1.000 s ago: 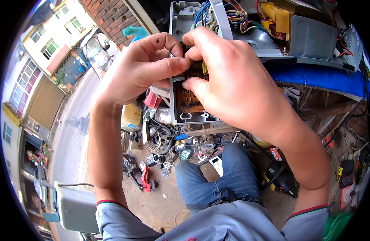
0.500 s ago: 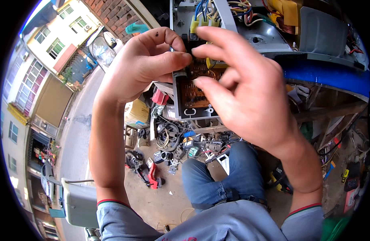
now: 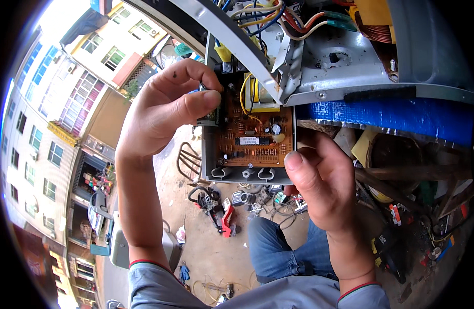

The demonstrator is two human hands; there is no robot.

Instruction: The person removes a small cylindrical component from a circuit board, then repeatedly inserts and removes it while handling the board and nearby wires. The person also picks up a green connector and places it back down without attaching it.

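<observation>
A brown circuit board [image 3: 242,126] lies in an open grey plastic housing [image 3: 232,176], packed with small components and a labelled chip. A yellow-wrapped transformer [image 3: 265,95] sits at its upper right. My left hand [image 3: 170,105] pinches a small dark piece [image 3: 208,117] between thumb and forefinger at the housing's upper left edge; the fingers hide most of it, so its kind is unclear. My right hand [image 3: 322,177] grips the housing's lower right corner, thumb at the board's edge and fingers behind. A yellow connector [image 3: 223,52] with blue wires stands above the board.
A grey metal frame bar [image 3: 237,46] crosses above the housing, beside a metal chassis [image 3: 345,72] with wire bundles [image 3: 309,23] and a copper coil. Blue sheeting [image 3: 381,118] hangs below it. Tools, cables and a red-and-black part [image 3: 227,219] litter the floor. A street lies left.
My right hand has moved from over the board down to the housing's lower right corner and closed on it. My left hand still pinches at the left edge. More of the board shows.
</observation>
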